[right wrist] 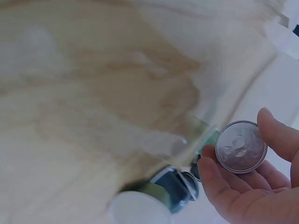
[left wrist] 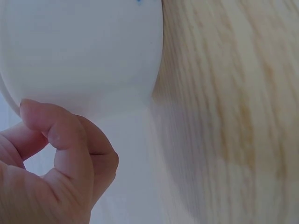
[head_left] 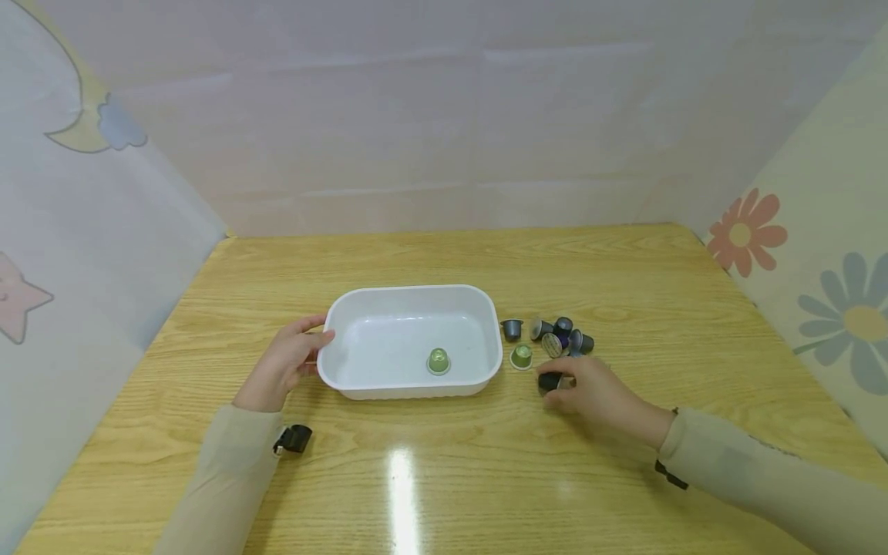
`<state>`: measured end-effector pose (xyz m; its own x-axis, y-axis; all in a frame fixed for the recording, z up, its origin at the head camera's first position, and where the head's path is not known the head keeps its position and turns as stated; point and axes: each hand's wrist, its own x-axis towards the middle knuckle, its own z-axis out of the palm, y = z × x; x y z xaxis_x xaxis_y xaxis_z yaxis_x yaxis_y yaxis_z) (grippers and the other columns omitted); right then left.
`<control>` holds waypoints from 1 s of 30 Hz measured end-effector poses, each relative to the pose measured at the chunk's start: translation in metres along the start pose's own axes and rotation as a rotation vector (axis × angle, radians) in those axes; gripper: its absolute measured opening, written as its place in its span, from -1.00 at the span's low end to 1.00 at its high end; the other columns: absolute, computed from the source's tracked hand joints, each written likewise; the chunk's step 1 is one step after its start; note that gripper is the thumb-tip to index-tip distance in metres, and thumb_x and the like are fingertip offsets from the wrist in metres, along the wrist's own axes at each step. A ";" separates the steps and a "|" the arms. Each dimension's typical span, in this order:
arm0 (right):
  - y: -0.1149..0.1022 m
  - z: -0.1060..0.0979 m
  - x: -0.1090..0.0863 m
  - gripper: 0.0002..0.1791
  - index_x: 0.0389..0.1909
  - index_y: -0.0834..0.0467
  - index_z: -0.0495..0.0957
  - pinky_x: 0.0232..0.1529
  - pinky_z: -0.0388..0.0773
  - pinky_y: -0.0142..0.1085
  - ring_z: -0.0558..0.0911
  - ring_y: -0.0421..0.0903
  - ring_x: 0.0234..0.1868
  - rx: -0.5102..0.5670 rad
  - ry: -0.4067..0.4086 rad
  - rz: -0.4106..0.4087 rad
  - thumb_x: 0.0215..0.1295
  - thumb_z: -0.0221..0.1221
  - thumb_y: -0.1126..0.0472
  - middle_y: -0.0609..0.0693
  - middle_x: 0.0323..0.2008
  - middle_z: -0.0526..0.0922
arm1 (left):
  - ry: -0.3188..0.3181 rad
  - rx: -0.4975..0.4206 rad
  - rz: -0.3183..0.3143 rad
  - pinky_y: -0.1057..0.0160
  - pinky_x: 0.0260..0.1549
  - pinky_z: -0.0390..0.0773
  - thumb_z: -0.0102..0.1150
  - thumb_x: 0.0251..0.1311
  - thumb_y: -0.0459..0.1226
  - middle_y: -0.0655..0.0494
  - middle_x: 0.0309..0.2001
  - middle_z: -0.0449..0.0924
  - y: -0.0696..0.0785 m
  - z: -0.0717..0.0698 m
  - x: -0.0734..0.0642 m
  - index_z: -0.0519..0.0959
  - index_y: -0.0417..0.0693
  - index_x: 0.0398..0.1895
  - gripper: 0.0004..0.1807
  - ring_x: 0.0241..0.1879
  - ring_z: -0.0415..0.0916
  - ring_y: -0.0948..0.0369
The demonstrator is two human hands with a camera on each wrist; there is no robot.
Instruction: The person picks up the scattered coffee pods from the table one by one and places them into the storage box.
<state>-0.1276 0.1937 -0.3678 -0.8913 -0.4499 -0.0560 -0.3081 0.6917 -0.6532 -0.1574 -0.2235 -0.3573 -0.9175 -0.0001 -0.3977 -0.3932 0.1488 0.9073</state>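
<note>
My left hand (head_left: 283, 361) grips the left end of a white plastic tub (head_left: 409, 391), thumb at the rim; in the left wrist view the fingers (left wrist: 70, 144) bend at its edge. Inside the tub sits one green coffee capsule (head_left: 438, 361). To the tub's right, my right hand (head_left: 593, 391) holds a black coffee capsule (head_left: 549, 381) between thumb and fingers. Its silvery foil lid (right wrist: 241, 147) faces the camera in the right wrist view. Just beyond that hand, a second green capsule (head_left: 521, 356) stands on the table.
Several dark capsules lie in a loose group behind my right hand, among them a grey one (head_left: 512, 330) close to the tub and a tipped one (head_left: 552, 344) with its lid showing. The wooden table (head_left: 444, 258) meets a pale sheet (head_left: 416, 154) at the back.
</note>
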 end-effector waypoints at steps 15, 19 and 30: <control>-0.028 -0.018 0.024 -0.55 0.07 0.38 0.57 -0.25 0.59 -0.19 0.60 0.14 -0.08 0.070 0.080 0.022 0.15 0.36 0.33 0.32 -0.01 0.60 | 0.027 -0.014 -0.012 0.32 -0.46 0.56 0.00 0.44 -0.31 0.06 -0.19 0.53 0.000 0.001 0.002 0.09 -0.28 0.47 -0.38 -0.37 0.53 0.27; -0.036 -0.020 0.032 -0.54 0.10 0.34 0.57 -0.32 0.52 -0.24 0.59 0.05 -0.17 0.095 0.085 0.042 0.19 0.35 0.27 0.25 -0.05 0.63 | 0.016 -0.008 -0.003 0.31 -0.43 0.58 -0.03 0.44 -0.31 0.02 -0.17 0.53 -0.001 0.000 0.001 0.08 -0.29 0.48 -0.39 -0.36 0.53 0.25; -0.041 -0.012 0.056 -0.51 0.17 0.33 0.52 -0.06 0.58 -0.11 0.58 0.17 0.05 0.198 0.113 0.071 0.24 0.32 0.26 0.27 0.07 0.58 | 0.021 -0.013 0.000 0.32 -0.44 0.57 -0.02 0.44 -0.31 0.03 -0.17 0.53 -0.002 0.000 0.002 0.09 -0.28 0.47 -0.39 -0.37 0.53 0.26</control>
<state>-0.1692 0.1472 -0.3352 -0.9434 -0.3303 -0.0300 -0.1818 0.5905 -0.7863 -0.1586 -0.2243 -0.3599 -0.9187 -0.0212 -0.3944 -0.3935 0.1357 0.9093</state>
